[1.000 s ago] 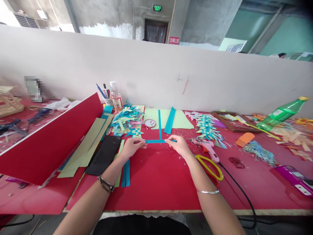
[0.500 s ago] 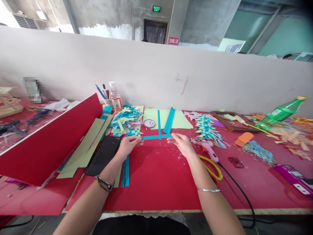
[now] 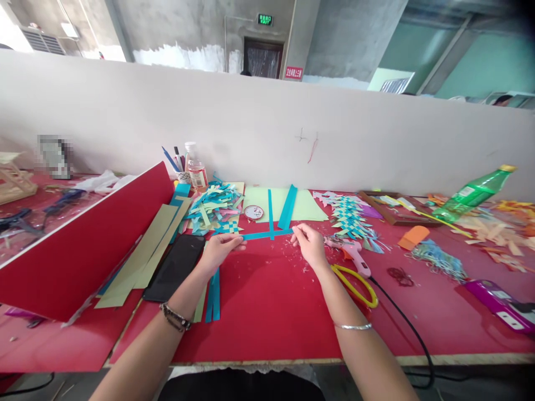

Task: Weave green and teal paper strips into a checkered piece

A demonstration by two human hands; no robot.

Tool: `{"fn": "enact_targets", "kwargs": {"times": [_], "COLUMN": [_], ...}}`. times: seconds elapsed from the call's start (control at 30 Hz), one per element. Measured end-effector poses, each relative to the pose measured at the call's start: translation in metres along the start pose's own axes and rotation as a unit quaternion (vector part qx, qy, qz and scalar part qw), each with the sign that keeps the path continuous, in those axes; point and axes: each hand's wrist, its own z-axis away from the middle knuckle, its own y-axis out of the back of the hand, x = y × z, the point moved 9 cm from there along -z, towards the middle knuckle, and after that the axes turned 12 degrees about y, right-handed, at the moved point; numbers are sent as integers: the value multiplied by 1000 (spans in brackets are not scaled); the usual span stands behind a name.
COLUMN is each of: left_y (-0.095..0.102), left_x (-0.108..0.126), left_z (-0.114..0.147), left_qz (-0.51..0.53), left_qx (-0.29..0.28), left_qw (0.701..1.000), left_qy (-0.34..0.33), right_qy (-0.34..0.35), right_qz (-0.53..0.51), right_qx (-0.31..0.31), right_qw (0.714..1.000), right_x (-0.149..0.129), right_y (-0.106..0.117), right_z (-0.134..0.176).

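A narrow blue paper strip stretches sideways above the red table, with my left hand pinching its left end. At its right end, the thumb and fingers of my right hand are closed on it. An upright blue strip crosses it near the middle; whether the two are joined I cannot tell. Behind lies a wider, slanted blue strip on pale green paper sheets. Near my left hand are a small blue-and-green woven piece and a heap of cut paper strips.
Right of my right hand lie a pink glue gun, yellow-handled scissors and a woven paper piece. A black phone and long green strips lie left, beside a red board. A green bottle leans at right.
The fingers of my right hand have curled in closer around the strip's end. My left hand keeps its pinch, and the view has shifted slightly.
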Motion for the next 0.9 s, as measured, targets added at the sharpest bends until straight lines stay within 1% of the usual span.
{"fn": "enact_targets", "kwargs": {"times": [0.07, 0.1, 0.17, 0.2, 0.27, 0.33, 0.4, 0.43, 0.5, 0.57, 0.6, 0.63, 0.67, 0.73, 0.77, 0.8, 0.87, 0.9], "left_y": [0, 1, 5, 12, 33, 50, 60, 62, 61, 52, 46, 39, 32, 18, 14, 13, 18, 18], "left_x": [10, 15, 23, 27, 30, 28, 23, 21, 19, 18, 17, 15, 13, 9, 9, 11, 16, 15], "left_z": [10, 17, 33, 42, 57, 69, 77, 80, 85, 88, 88, 88, 87, 86, 86, 87, 89, 89], "left_qz": [-24, -52, -126, -149, -167, -175, -182, -186, -190, -193, -199, -210, -227, -266, -278, -278, -252, -229], "left_qx": [-4, -9, -14, 1, 45, 70, 81, 83, 83, 76, 68, 58, 45, 28, 34, 59, 120, 126], "left_qw": [1000, 999, 992, 988, 984, 980, 978, 977, 976, 976, 975, 973, 970, 958, 951, 946, 941, 946], "left_qy": [-6, -11, -22, -31, -45, -57, -59, -59, -62, -69, -71, -74, -77, -104, -128, -157, -193, -191], "right_qy": [3, 4, 3, -1, -13, -19, -13, -7, 6, 21, 26, 31, 36, 50, 57, 65, 79, 87], "right_qz": [-15, -25, -47, -66, -118, -178, -207, -201, -162, -112, -95, -80, -73, -76, -88, -103, -142, -170], "right_qx": [-31, -55, -119, -163, -263, -350, -404, -426, -481, -540, -557, -551, -533, -487, -472, -462, -466, -474], "right_qw": [999, 998, 992, 984, 957, 919, 891, 882, 862, 834, 825, 830, 842, 868, 875, 878, 870, 860], "right_x": [-2, -3, -8, -11, -19, -31, -43, -47, -51, -51, -50, -48, -47, -49, -53, -58, -71, -79], "right_y": [-3, -6, -14, -20, -36, -52, -66, -75, -96, -122, -134, -144, -153, -163, -165, -165, -162, -160], "right_z": [-1, -2, -1, 1, 9, 16, 18, 18, 18, 20, 21, 17, 11, 0, -3, -4, -4, -2]}}
